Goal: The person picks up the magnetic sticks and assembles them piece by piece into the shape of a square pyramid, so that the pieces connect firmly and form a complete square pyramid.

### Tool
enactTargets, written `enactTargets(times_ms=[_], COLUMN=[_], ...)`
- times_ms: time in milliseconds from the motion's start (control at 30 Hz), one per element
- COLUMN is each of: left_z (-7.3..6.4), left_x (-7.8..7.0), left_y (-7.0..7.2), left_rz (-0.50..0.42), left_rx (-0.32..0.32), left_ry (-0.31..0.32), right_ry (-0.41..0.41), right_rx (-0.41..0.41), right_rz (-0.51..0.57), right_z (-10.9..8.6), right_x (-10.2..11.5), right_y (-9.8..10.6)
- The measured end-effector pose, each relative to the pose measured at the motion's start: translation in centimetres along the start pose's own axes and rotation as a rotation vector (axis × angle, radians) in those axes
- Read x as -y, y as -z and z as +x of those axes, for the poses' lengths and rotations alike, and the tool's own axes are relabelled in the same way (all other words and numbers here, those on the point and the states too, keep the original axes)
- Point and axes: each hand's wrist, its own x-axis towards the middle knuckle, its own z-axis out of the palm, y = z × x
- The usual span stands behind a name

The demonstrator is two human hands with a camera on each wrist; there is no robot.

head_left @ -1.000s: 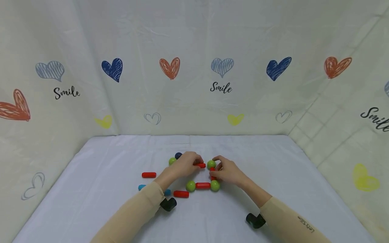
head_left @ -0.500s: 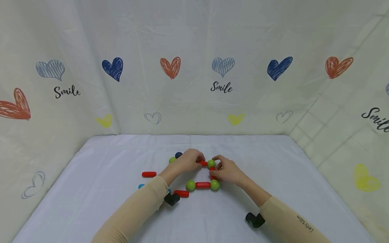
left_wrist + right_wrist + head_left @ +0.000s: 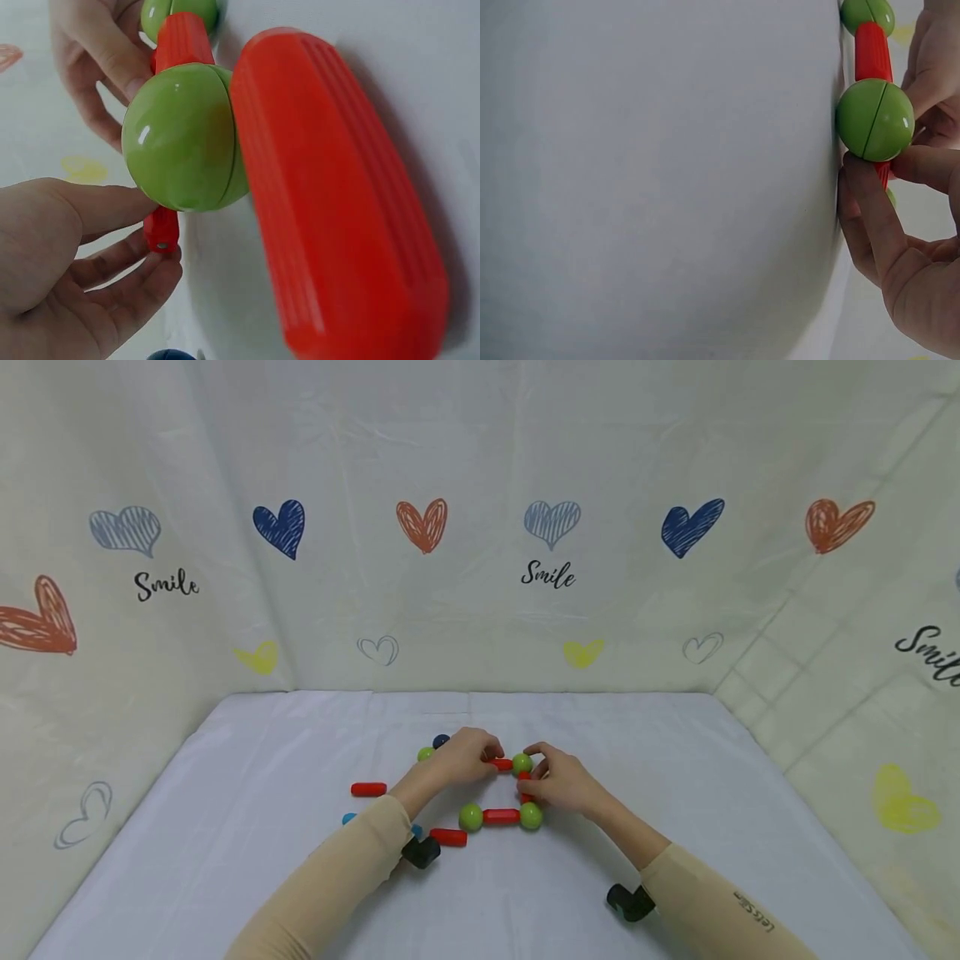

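My left hand (image 3: 467,755) pinches a red rod (image 3: 502,765) between thumb and fingers. The rod's right end meets the far-right green ball (image 3: 522,764). With my right hand (image 3: 564,783) I grip another red rod (image 3: 525,789), which runs from that ball to the near-right green ball (image 3: 531,816). A third red rod (image 3: 501,817) joins the near-right ball to the near-left green ball (image 3: 471,817). In the left wrist view, the free end of the pinched rod (image 3: 161,231) shows between my fingers. The right wrist view shows my right thumb and fingers around its rod (image 3: 883,175).
Loose red rods lie at the left (image 3: 368,789) and in front (image 3: 448,837). Blue pieces (image 3: 349,818) are partly hidden by my left forearm. Beyond that arm sit a green ball (image 3: 425,753) and a dark blue ball (image 3: 441,741). Printed cloth (image 3: 480,610) hangs behind the table.
My left hand has moved slightly away and to the right, bringing its red rod from apart to against the far-right green ball. My right hand has stayed in place.
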Motion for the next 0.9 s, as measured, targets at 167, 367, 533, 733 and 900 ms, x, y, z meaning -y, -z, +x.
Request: enactTargets(times_ms=[167,367,533,733,900], left_z=[-0.4,-1.6,-2.6,-3.8,-4.5], left_x=[0.2,0.5,1.2,2.3,3.2], left_y=[0.3,1.3,2.3,3.4,4.0], left_rz=[-0.027,-0.076,-0.111,-0.140,-0.169], left_rx=[-0.033,-0.103,-0.176,-0.294,-0.360], left_ry=[0.014,0.020,0.032,0.092,0.195], right_ry=[-0.014,-0.022,-0.024,-0.013,-0.009], right_rx=[0.003,0.006,0.005,0.003,0.003], right_rz=[-0.001,0.008,0.000,-0.003,0.005], right_z=[-0.1,0.0,0.2,0.2,0.2], right_x=[0.2,0.2,0.1,0.0,-0.1], right_y=[0.1,0.1,0.0,0.0,0.0])
